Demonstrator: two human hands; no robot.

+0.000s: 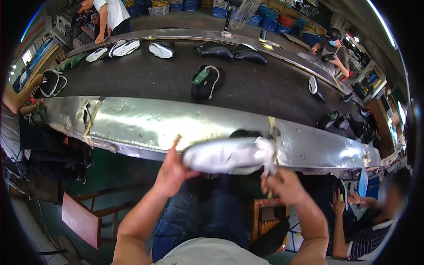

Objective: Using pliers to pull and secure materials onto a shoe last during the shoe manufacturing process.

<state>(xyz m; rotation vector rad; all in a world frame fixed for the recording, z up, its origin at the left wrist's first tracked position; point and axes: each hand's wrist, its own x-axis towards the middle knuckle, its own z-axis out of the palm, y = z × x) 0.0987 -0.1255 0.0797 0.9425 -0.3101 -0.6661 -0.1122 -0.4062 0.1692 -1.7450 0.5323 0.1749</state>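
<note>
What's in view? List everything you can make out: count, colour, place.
Held shoe: 1, mainly white, blurred, centre
Metal ledge: 1, silver, across the middle
Belt: 1, dark, beyond the ledge
Other shoes: at least ten, black, white, green, on the belt
Crates: several, mostly blue, top
Chair: 1, brownish-pink seat, lower left
Co-workers: at least four, white and dark clothing, both sides
Jeans: 1 pair, blue, bottom centre
Left hand: 1, bare, gripping the held shoe's left end
Right hand: 1, bare, by its right end
</note>
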